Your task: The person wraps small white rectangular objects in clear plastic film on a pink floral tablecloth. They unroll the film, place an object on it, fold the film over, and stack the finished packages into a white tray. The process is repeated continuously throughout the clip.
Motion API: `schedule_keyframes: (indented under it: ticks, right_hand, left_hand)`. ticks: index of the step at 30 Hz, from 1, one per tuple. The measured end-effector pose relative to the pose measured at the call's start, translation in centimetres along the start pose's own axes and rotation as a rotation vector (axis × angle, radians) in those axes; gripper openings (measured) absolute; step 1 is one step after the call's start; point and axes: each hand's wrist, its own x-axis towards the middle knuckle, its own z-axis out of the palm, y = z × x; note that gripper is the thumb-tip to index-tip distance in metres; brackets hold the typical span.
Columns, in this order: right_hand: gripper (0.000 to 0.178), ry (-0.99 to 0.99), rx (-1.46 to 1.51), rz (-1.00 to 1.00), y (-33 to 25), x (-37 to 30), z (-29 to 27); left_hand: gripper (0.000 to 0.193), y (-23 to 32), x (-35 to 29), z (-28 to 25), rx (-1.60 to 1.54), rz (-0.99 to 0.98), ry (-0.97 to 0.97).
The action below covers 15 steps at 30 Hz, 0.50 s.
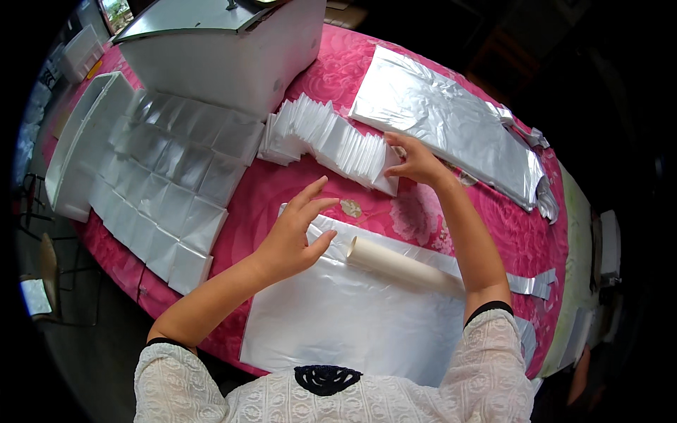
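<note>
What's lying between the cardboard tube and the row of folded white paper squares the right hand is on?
In the head view, only pink flowered tablecloth lies between the cardboard tube and the row of folded squares, which the right hand touches.

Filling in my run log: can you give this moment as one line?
left hand: open, above foil sheet | right hand: fingertips on packet row | cardboard tube: lying on sheet | table: pink cloth

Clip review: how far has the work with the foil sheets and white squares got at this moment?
Done: many foil-wrapped squares lie in rows at the left. In hand: the right hand touches the end of the fanned stack of white squares; the left hand hovers open above the flat foil sheet and cardboard tube. Left: that stack, plus the foil pile.
</note>
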Motion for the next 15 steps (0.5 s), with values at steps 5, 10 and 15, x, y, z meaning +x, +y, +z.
schedule_keyframes:
  ticks: [5, 10, 15]
  right_hand:
    - [0.081, 0.047, -0.1, -0.059, 0.5, 0.3, 0.4]
    - [0.083, 0.097, -0.115, -0.071, 0.4, 0.0, 0.6]
    - [0.081, 0.123, -0.261, -0.153, 0.7, 0.0, 0.7]
  left_hand:
    - [0.045, 0.2, 0.0, 0.8, 0.061, -0.018, -0.032]
    - [0.046, -0.7, -0.6, 0.4, 0.127, -0.062, -0.025]
    - [0.048, -1.8, -1.0, 0.4, 0.137, -0.065, 0.001]
